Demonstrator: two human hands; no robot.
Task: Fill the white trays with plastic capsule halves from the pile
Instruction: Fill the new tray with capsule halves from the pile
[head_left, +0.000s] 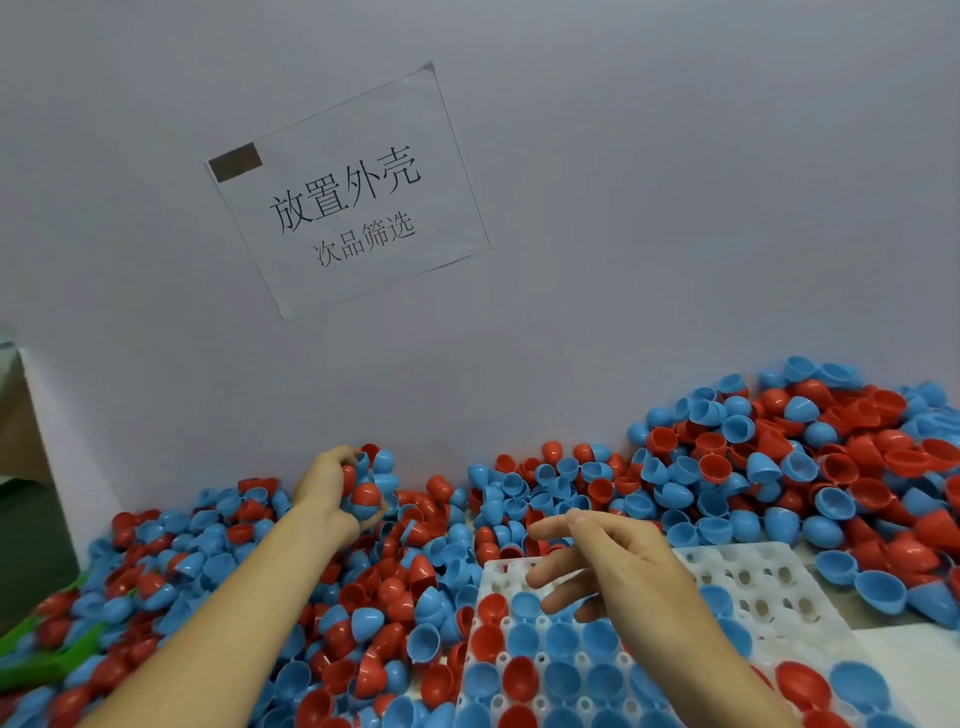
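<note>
A big pile of red and blue plastic capsule halves (779, 467) covers the table against the wall. My left hand (327, 493) is raised over the pile's back left and grips a handful of red and blue halves (366, 496). A white tray (769, 577) with round cells lies at the lower right; its near rows hold blue and red halves, its far right cells show bare. My right hand (608, 556) hovers over the tray's far left corner with fingers loosely spread, holding nothing.
A grey wall rises right behind the pile, with a paper sign (348, 192) taped to it. Something green (47, 654) sticks out of the pile at the lower left. A brown box edge (15, 426) stands at the far left.
</note>
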